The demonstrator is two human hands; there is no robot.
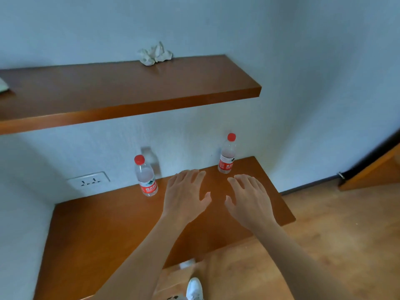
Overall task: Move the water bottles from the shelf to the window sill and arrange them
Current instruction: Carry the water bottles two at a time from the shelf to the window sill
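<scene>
Two clear water bottles with red caps and red labels stand upright on the lower wooden shelf (97, 230), against the wall. The left bottle (146, 176) is near the shelf's middle; the right bottle (227, 154) stands at the far right corner. My left hand (186, 195) hovers palm down over the shelf between the bottles, fingers spread, holding nothing. My right hand (249, 200) is beside it, also open and empty, just below the right bottle. Neither hand touches a bottle. No window sill is in view.
An upper wooden shelf (129, 94) juts out above, with a crumpled white paper (154, 54) on it and a pale object (3, 85) at its left edge. A wall socket (88, 180) sits left of the bottles. Wood floor and a white shoe (194, 289) lie below.
</scene>
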